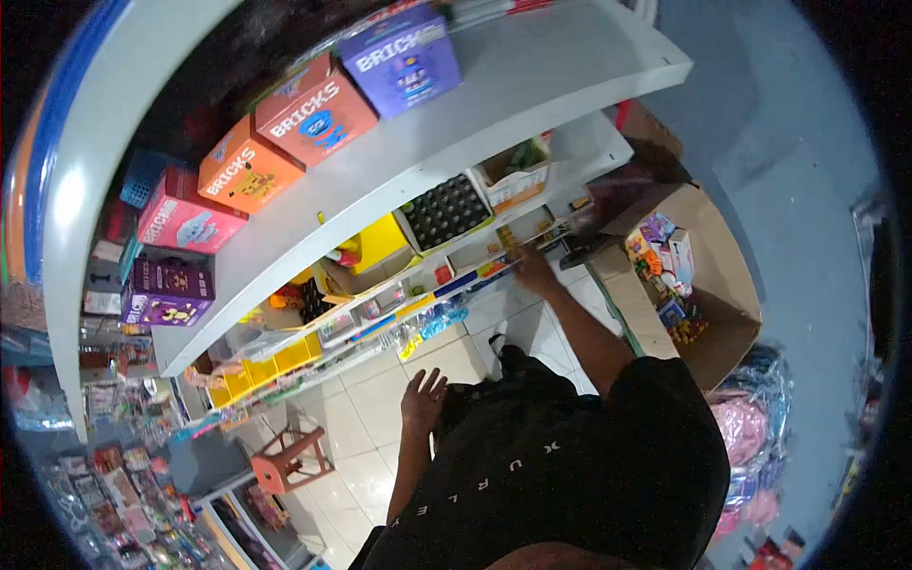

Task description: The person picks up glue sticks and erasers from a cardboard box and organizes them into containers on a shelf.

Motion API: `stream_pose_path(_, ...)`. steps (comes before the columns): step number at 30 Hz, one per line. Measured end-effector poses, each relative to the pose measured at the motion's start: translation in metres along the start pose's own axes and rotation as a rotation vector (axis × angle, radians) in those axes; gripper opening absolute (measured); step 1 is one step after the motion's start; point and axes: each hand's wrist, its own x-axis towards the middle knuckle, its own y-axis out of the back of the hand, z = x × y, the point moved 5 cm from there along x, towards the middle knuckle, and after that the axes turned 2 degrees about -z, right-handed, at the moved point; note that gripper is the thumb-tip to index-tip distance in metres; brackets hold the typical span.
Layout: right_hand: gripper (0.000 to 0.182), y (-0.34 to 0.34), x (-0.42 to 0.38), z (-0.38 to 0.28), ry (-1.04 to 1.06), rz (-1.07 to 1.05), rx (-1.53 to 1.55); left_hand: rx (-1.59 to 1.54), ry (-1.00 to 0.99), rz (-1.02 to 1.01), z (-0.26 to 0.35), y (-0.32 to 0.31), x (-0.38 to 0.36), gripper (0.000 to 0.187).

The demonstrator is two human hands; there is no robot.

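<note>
Slantwise, the compartmented shelf (473,253) runs up rightward past the right hand (535,270).

Room is found above the floor tiles (366,408); rightward from the right hand (534,269), passage is blocked by the carton (627,296).

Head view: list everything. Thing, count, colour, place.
Upper shelf: one, grey, top.
BRICKS boxes: five, purple, red, pink, orange, on upper shelf.
Studded tray: one, black, below upper shelf.
Bins: several, yellow, lower shelving, left end.
Carton: one, brown, right.
Small goods: uncounted, mixed, inside carton.
Stool: one, orange, lower left.
Bagged goods: uncounted, pink and blue, beside carton.
Packs: many, mixed, lower left.
Floor: one, pale, centre.
Shirt: one, black, bottom.
Left hand: one, bare, beside shirt.
Right hand: one, bare, at lower shelving.
</note>
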Motion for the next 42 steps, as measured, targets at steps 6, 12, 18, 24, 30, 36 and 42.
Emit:
stream_pose_path(6,0.022,-0.035,-0.138,-0.065,-0.056,-0.242,0.244,0.396,0.046,-0.251,0.000,-0.023,0.016,0.048)
stream_pose_path(12,0.022,0.003,-0.168,-0.142,0.056,-0.391,0.225,0.683,-0.146,-0.305,0.024,-0.075,0.014,0.061)
stream_pose_path(18,0.020,0.044,-0.174,-0.153,0.040,-0.221,0.170,0.672,-0.166,-0.393,0.000,-0.092,-0.011,0.053)
stream_pose_path(24,0.020,0.066,-0.254,-0.162,-0.102,-0.197,0.012,0.675,0.028,-0.551,-0.079,-0.066,-0.018,0.061)
stream_pose_path(30,0.025,0.035,-0.317,-0.187,-0.096,-0.416,0.048,0.619,0.088,-0.529,-0.114,-0.054,-0.038,0.054)
stream_pose_path(36,0.027,0.016,-0.307,-0.180,0.061,-0.410,0.075,0.773,0.057,-0.525,-0.111,-0.042,-0.041,0.053)
stream_pose_path(42,0.020,0.057,-0.278,-0.172,0.059,-0.332,0.211,0.779,-0.047,-0.451,-0.086,-0.075,-0.044,0.057)
